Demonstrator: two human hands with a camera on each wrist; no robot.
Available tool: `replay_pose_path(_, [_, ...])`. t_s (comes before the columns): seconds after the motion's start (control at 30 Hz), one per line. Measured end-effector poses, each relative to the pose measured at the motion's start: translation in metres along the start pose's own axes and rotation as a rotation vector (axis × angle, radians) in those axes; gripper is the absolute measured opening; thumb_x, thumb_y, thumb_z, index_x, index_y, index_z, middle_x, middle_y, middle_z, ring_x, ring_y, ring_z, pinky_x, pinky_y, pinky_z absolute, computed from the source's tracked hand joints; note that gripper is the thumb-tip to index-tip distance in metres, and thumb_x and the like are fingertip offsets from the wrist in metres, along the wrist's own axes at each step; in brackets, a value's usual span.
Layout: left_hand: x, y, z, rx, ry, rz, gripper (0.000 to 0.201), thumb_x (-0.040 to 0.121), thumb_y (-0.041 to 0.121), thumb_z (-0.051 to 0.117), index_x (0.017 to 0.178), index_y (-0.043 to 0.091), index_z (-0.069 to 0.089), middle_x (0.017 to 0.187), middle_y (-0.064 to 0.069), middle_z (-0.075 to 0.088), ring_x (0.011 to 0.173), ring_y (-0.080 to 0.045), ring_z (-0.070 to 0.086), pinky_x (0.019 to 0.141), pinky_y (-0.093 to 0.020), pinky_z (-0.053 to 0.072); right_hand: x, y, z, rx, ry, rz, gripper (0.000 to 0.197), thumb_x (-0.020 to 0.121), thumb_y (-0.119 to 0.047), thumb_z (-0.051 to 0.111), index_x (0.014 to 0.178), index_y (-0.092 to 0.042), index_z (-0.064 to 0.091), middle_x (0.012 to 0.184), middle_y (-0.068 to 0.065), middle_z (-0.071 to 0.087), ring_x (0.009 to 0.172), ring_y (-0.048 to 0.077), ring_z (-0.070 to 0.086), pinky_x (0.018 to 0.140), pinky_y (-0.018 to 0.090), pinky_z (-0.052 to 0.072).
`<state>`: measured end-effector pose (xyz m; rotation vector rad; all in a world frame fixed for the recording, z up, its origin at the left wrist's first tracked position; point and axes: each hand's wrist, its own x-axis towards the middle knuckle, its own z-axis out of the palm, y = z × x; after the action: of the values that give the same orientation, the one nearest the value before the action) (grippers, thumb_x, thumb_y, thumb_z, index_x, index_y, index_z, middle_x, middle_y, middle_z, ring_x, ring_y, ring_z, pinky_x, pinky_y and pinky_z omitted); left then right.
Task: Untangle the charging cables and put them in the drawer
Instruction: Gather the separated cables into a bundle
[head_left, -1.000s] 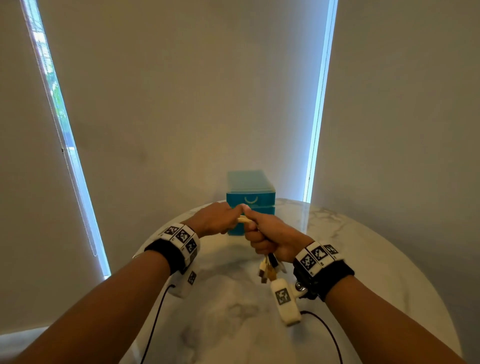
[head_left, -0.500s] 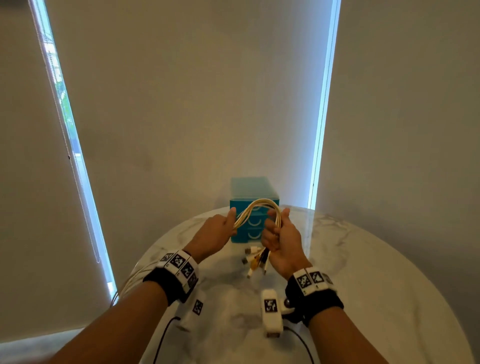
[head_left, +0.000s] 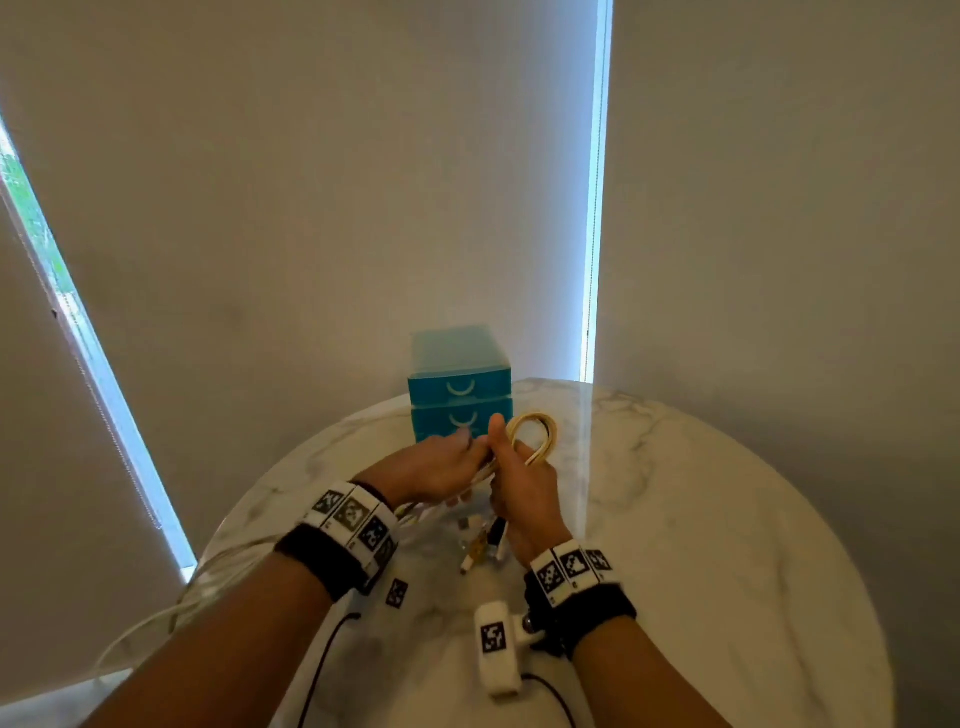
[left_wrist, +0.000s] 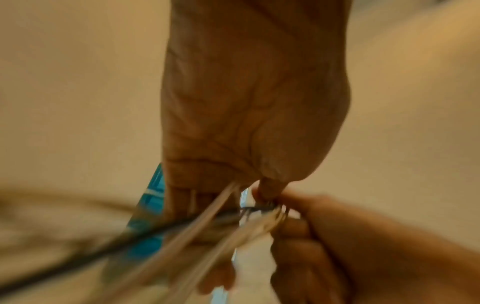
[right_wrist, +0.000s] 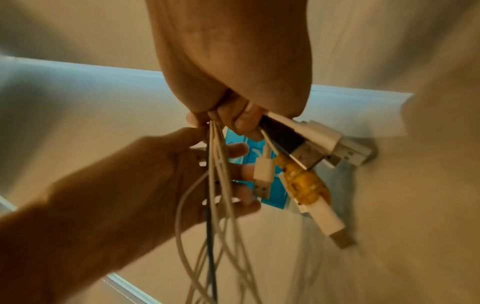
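Head | right hand (head_left: 524, 488) fingers clenched round cables (head_left: 549, 439) | left hand (head_left: 431, 467) fingers pinch same cables

Teal drawers (head_left: 460, 387), grey-veined white table (head_left: 701, 493), white and black cables (right_wrist: 217, 144), one yellow plug (right_wrist: 303, 183).

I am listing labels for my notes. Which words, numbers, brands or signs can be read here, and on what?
No readable words, brands or numbers.
Wristbands: black-and-white square code patterns, no legible letters.
Wrist camera: one such pattern.
Blue drawer unit: white crescent handles, no text.
Cable plugs: no legible marking.
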<state>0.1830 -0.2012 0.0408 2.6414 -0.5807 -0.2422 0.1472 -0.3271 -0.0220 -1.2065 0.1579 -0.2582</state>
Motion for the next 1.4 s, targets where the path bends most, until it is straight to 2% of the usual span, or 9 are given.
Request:
replay_pose_path(0.13, [0.003,0.032,-0.024,-0.195,0.267,0.11,0.031,0.104,0.031,0.053,0.135,0.029,0.056,0.128,-0.005,0.071,0.105,-0.021,0.069,0.093,-0.041,0.056,0.001,0.01,0.007,-0.091,0.003,-0.127,0.04,0.102,-0.046,0.07,0.085,-0.01,0.075,0.073,0.006,0.076,0.069,0.022,0.07,0.067,0.035,0.057])
replay_pose_path(0.23, [0.004,0.055,-0.037,0.12,0.232,0.248,0.052,0.096,0.033,0.069,0.147,0.035,0.057,0.139,0.004,0.067,0.118,-0.019,0.067,0.099,-0.04,0.058,0.007,0.016,0.003,-0.242,0.023,-0.189,0.023,0.104,-0.028,0.069,0.085,-0.016,0.072,0.076,0.004,0.074,0.069,0.017,0.066,0.065,0.032,0.052])
replay_pose_path(0.33, [0.013,0.068,-0.044,0.492,0.207,0.317,0.053,0.09,0.027,0.075,0.139,0.043,0.067,0.134,0.007,0.067,0.114,-0.019,0.066,0.084,-0.035,0.056,0.007,0.008,0.003,-0.335,0.037,-0.214,0.024,0.102,-0.029,0.072,0.081,-0.018,0.072,0.072,0.001,0.071,0.063,0.016,0.063,0.059,0.027,0.048])
replay_pose_path(0.47, [0.019,0.079,-0.042,0.698,0.4,0.37,0.021,0.093,0.035,0.079,0.114,0.036,0.079,0.112,0.005,0.078,0.098,-0.019,0.073,0.072,-0.03,0.041,0.005,0.0,0.002,-0.427,0.067,-0.188,0.029,0.1,-0.043,0.072,0.083,-0.02,0.075,0.077,0.002,0.074,0.066,0.013,0.065,0.061,0.025,0.047])
replay_pose_path(0.6, [0.024,0.079,-0.037,0.842,0.48,0.399,0.023,0.105,0.029,0.067,0.126,0.023,0.073,0.122,0.0,0.075,0.101,-0.022,0.073,0.075,-0.031,0.042,0.007,-0.006,0.0,-0.43,0.064,-0.159,0.032,0.101,-0.039,0.073,0.093,-0.009,0.076,0.079,0.004,0.073,0.064,0.012,0.062,0.064,0.025,0.047])
replay_pose_path(0.73, [0.022,0.073,-0.025,0.833,0.449,0.445,0.041,0.107,0.031,0.069,0.147,0.028,0.063,0.128,-0.003,0.072,0.105,-0.028,0.076,0.084,-0.04,0.058,0.001,-0.006,0.003,-0.508,0.059,-0.215,0.03,0.104,-0.022,0.068,0.075,-0.016,0.064,0.071,0.001,0.067,0.059,0.011,0.059,0.061,0.026,0.046])
replay_pose_path(0.83, [0.02,0.077,-0.04,0.89,0.487,0.407,0.033,0.105,0.049,0.066,0.112,0.019,0.078,0.109,-0.002,0.076,0.094,-0.024,0.076,0.07,-0.034,0.047,-0.006,-0.013,0.008,-0.486,0.008,-0.204,0.031,0.104,-0.03,0.069,0.075,-0.02,0.065,0.069,-0.004,0.068,0.061,0.012,0.064,0.059,0.023,0.049])
replay_pose_path(1.13, [0.021,0.082,-0.02,0.753,0.582,0.576,0.02,0.114,0.031,0.056,0.112,0.013,0.065,0.103,-0.003,0.065,0.086,-0.023,0.069,0.072,-0.031,0.037,-0.007,-0.013,0.006,-0.495,-0.137,0.123,0.035,0.11,-0.026,0.057,0.076,-0.015,0.052,0.063,0.004,0.052,0.052,0.013,0.044,0.051,0.023,0.04])
replay_pose_path(1.4, [0.02,0.064,-0.014,0.562,0.721,0.695,0.032,0.091,0.016,0.088,0.077,0.01,0.06,0.07,-0.006,0.061,0.049,-0.022,0.054,0.053,-0.03,0.04,-0.012,-0.013,0.014,-0.515,-0.19,0.111,0.03,0.115,-0.028,0.049,0.085,-0.022,0.051,0.077,0.001,0.06,0.066,0.011,0.056,0.069,0.024,0.055])
